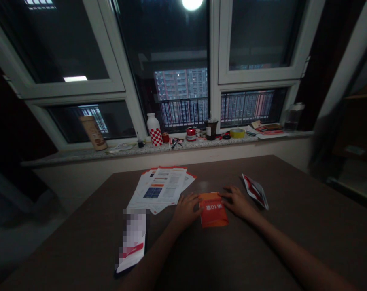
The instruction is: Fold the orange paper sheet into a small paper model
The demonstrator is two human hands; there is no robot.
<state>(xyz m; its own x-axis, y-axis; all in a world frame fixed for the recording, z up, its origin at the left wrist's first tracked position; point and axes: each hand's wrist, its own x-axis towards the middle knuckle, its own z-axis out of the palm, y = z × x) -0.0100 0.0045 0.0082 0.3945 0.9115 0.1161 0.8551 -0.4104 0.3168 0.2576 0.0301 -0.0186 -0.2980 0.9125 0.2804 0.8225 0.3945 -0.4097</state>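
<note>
- The folded orange-red paper (214, 216) lies on the bench (317, 210) in front of me, between my two hands, its white chapter heading face up.
- My left hand (187, 208) rests palm down at its left edge, thumb over that edge; my right hand (236, 202) reaches its far right corner with fingertips. Both look open and loosely spread, closed around nothing; how hard I press, I cannot tell.
- What could go wrong: if one hand pushes harder, I judge the paper would slide or twist, since neither hand wraps it.
- The near edge has no hand on it, so the folded layers could spring apart or shift there.
- As for direction, the heading is upside down to me, tops of the characters toward my near side. The long axis seems to run near to far, the near end leaning slightly right.
- Farther left, the fanned printed sheets (166, 186) lie just beyond my left hand; a careless sweep could scatter them.
- Near left, a pale, partly blurred item (137, 252) sits beside my left forearm, which might nudge it.
- To the right, a bent leaflet (254, 192) stands tilted; my right arm could tip it.
</note>
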